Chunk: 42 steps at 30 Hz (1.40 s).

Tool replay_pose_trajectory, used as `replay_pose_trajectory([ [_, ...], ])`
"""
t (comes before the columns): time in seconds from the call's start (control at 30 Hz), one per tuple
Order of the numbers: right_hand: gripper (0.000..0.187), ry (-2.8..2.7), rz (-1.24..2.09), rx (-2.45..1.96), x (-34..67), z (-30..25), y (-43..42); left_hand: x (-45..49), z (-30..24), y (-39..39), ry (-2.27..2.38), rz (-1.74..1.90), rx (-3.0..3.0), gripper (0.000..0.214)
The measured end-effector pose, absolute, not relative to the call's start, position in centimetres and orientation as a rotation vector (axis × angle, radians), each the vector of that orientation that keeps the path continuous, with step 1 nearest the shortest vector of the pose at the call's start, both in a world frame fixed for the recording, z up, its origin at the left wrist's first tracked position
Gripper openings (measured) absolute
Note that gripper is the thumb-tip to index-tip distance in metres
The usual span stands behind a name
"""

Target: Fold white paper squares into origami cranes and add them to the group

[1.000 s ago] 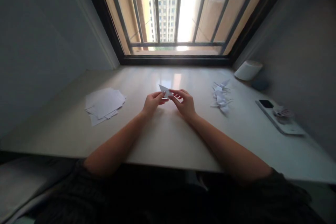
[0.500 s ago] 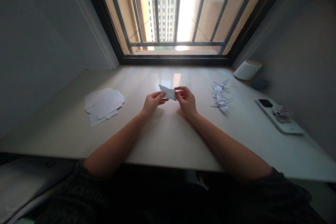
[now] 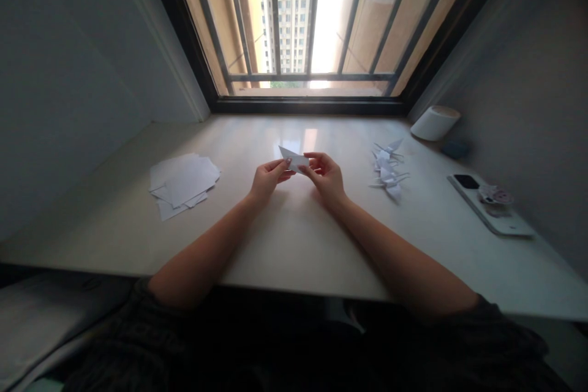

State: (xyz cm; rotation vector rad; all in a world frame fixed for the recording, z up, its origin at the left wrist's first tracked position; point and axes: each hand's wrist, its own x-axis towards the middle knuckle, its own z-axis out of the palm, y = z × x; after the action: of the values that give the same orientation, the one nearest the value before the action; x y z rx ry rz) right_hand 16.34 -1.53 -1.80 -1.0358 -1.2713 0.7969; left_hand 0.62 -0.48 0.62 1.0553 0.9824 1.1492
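Observation:
A small piece of folded white paper (image 3: 296, 160) is held just above the white tabletop, its pointed end aimed up and left. My left hand (image 3: 269, 179) pinches its left part between thumb and fingers. On the other side my right hand (image 3: 327, 176) grips the right part, the thumb lying across the lower face and the fingers behind the top edge. Some of the paper is hidden by the fingers. Right of my hands, several folded paper cranes (image 3: 388, 170) stand close together in a row.
At the left lies a loose pile of white paper sheets (image 3: 186, 180). A phone (image 3: 489, 205) with a round grip rests at the right. Behind it, near the wall, are a white cylindrical object (image 3: 435, 122) and a small dark item (image 3: 454, 149). A barred window is at the back.
My right thumb has slid left and inward over the lower part of the folded paper. My left hand keeps its pinch in nearly the same place.

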Motion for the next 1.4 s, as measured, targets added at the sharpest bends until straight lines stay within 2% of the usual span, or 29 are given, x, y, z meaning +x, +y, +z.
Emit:
replay_pose_trajectory([
  [0.33, 0.044, -1.457, 0.650, -1.075, 16.15, -1.57, -2.18, 0.88, 0.76, -0.59, 0.972, 1.197, 0.983, 0.042],
  [0.47, 0.035, -1.537, 0.543, -1.076, 16.28, -1.18, -2.45, 0.67, 0.70, -0.44, 1.003, 1.207, 0.997, 0.037],
  [0.63, 0.027, -1.707, 0.172, -1.092, 16.67, -0.97, -2.54, 0.33, 0.58, -0.03, 1.040, 1.256, 0.971, 0.036],
  [0.73, 0.018, -1.740, 0.083, -1.117, 16.79, -1.14, -2.42, 0.35, 0.58, -0.02, 1.031, 1.287, 0.951, 0.037],
  [0.9, 0.012, -1.670, 0.105, -1.152, 16.68, -1.05, -2.35, 0.49, 0.77, -0.26, 1.008, 1.210, 1.029, 0.040],
  [1.17, 0.018, -1.473, 0.492, -1.069, 16.12, -1.35, -2.11, 0.67, 0.64, -0.41, 0.893, 1.225, 1.180, 0.076],
  [1.4, 0.021, -1.438, 0.628, -1.034, 16.06, -1.32, -2.03, 0.62, 0.59, -0.31, 0.926, 1.232, 1.202, 0.073],
])
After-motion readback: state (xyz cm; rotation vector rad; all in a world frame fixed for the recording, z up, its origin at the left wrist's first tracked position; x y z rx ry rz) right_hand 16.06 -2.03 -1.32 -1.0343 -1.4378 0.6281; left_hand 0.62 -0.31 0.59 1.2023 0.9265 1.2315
